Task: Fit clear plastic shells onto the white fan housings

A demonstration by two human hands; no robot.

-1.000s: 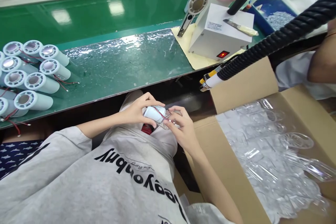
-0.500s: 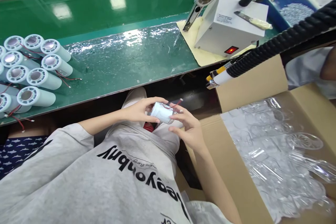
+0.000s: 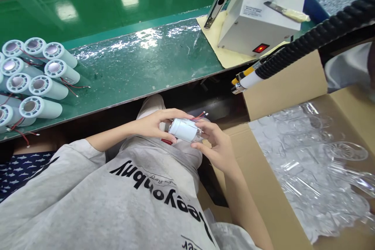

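Above my lap, a pale blue cylinder with thin red and dark wires lies between my two hands, tilted slightly down to the right. My left hand is closed around its left end, fingers over the top and thumb below. At the other end, my right hand grips with fingers and thumb, where a clear plastic piece shows around the cylinder. The wires stick up past the right fingers, ending in small white connectors.
Several similar pale blue cylinders with wires stand on the green bench at left. A white box with a lit red switch is at right, beneath a black corrugated hose. A cardboard box holds clear plastic parts.
The cylinder has turned to show more of its side, and its wires now point up further right. My right hand has shifted slightly right and down.
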